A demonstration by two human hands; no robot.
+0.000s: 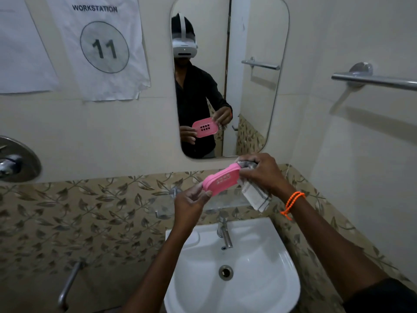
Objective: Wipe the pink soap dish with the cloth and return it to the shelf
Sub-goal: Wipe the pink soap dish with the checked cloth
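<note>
Both forearms reach forward and up from the bottom of the view, meeting in front of the wall above the white sink (279, 288). The left hand (191, 203) is raised with the palm turned toward the person; its thumb and curled fingers pinch the near left end of the pink soap dish (222, 179). The dish is held in the air, tilted, with its far end higher, just above the clear glass shelf (225, 201) and below the mirror (252, 86). The right hand (262, 173) comes in from the right with the wrist bent inward, an orange bracelet (293, 203) around it. Its fingers are curled around a bunched checked cloth (256, 197), pressing it against the dish's far right end, while the loose tail of the cloth hangs down below the hand. A tap (224, 232) stands at the back of the sink.
</note>
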